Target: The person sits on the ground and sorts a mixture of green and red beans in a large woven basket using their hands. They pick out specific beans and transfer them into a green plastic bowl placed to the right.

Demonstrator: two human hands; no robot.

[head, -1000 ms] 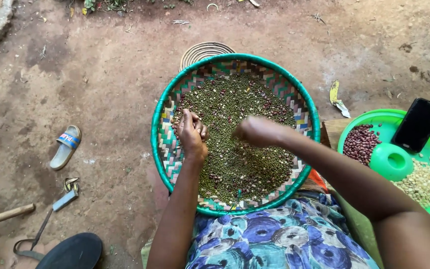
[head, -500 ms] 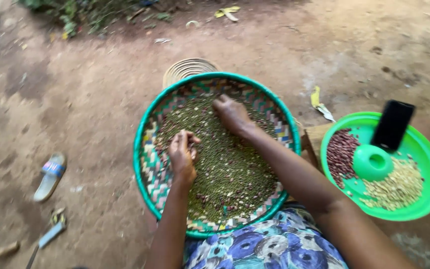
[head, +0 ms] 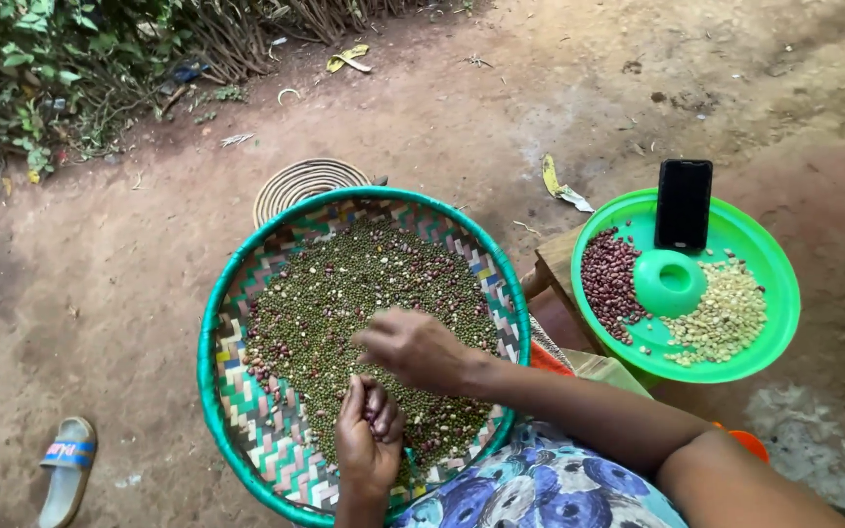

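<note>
Presently, the round woven tray with a teal rim and zigzag-patterned weave [head: 246,391] rests on the person's lap over a blue floral-print cloth [head: 540,494], tilted slightly toward the wearer. Being circular, it shows no long axis; its open face points upward. It carries a spread of small green grains mixed with dark red and pale beans [head: 344,303], thickest across the centre and thinning toward the left wall, where the weave shows bare.

The left hand [head: 369,440] sits at the near part of the tray, fingers curled into a loose cup around a few dark beans held in the palm. The right hand [head: 413,347] hovers low over the middle of the grain, palm down, fingers bent and drawn together toward the left; whether they pinch anything cannot be told.

To the right, well apart from the tray, a bright green round plastic dish with a raised centre cup [head: 765,323] stands on a low wooden stool [head: 550,264]. It holds red beans on its left side and pale yellow grains on its right. A black phone [head: 684,203] leans upright at its far rim. A coiled woven ring [head: 300,184] lies on the dirt ground just behind the tray.
</note>
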